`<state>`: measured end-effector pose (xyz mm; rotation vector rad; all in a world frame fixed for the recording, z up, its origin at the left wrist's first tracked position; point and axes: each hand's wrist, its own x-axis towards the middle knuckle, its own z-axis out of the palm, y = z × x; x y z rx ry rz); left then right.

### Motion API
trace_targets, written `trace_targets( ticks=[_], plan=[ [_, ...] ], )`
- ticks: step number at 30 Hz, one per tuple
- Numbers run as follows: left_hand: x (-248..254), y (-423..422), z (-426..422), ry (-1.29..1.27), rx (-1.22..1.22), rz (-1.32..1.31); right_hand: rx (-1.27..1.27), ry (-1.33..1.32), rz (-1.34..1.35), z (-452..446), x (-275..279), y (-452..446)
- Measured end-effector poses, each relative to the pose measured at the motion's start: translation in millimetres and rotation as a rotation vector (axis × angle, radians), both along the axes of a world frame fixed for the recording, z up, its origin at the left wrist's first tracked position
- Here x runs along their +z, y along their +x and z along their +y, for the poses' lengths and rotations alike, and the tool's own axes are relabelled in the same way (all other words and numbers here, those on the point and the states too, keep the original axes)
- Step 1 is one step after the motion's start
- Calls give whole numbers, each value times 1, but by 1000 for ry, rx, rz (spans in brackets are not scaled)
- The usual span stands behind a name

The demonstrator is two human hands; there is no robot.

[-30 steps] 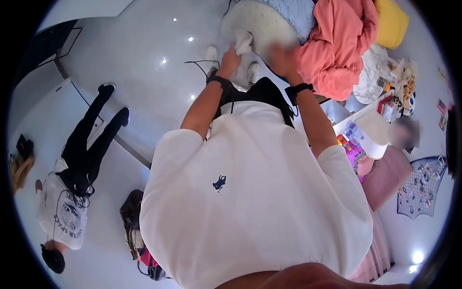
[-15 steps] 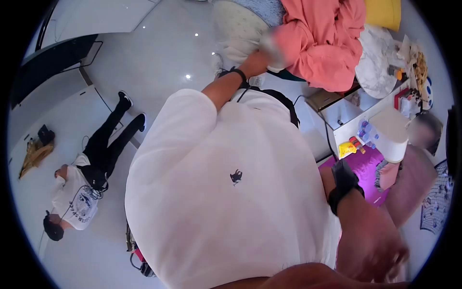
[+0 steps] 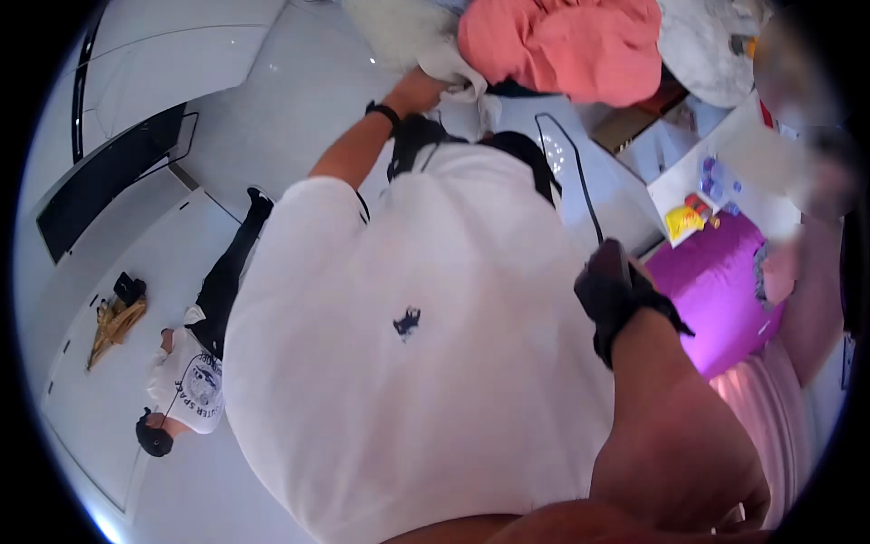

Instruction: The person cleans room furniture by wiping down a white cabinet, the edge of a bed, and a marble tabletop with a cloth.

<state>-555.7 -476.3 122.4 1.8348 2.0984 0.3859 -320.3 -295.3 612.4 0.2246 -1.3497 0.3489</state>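
At the top, my left hand (image 3: 420, 92) is closed on a white cloth (image 3: 467, 88), beside a pale rounded cushion (image 3: 385, 32). The salmon-pink fabric (image 3: 566, 50) lies just right of that cloth. My right hand (image 3: 693, 458) is raised close to my chin at the lower right, with its fingers curled; what they hold, if anything, is hidden. Black bands circle both wrists, and a dark device sits on the right one.
Another person (image 3: 190, 381) in a white shirt stands at the left. On the right are a marbled round surface (image 3: 707, 54), a white unit (image 3: 693, 163), a yellow packet (image 3: 684, 222) and purple fabric (image 3: 707, 295). A black cable (image 3: 580, 172) hangs near my legs.
My right hand has left the cushion and pink fabric and come up beside my chin. My left hand went right to the pink fabric, then back left, still holding white cloth. The view has shifted.
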Motion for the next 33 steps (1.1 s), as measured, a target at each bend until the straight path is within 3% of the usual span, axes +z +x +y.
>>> trace_targets(
  ticks=[2,3,8,11,14,17,20,22,25,27,29,33],
  plan=[
    [26,22,15,-371,-72,-318,30,-14,14,-3,1,8],
    [13,33,23,-191,-130,-248,47,-7,54,0,-2,5],
    [-10,87,100,-52,-213,-400,-20,13,164,7,-6,5],
    [-27,93,120,-328,-65,-305,-43,7,56,9,-7,20],
    [-37,62,90,-376,16,-213,-53,-8,-16,12,-6,31],
    [-79,31,45,-326,37,-189,-74,-47,-71,13,-2,42],
    [-53,25,25,-189,210,-196,-77,-61,-103,16,-1,49],
    [-60,27,21,-111,167,-188,-81,-64,-129,17,-1,54],
    [-99,55,35,-198,83,-310,-89,-74,-165,16,-3,57],
    [-79,84,64,-384,73,-329,-87,-95,-188,14,-7,59],
    [-54,104,102,-497,-231,-241,-99,-119,-218,9,-7,63],
    [-56,118,124,-388,-116,-377,-126,-147,-321,-3,-12,68]
  ],
)
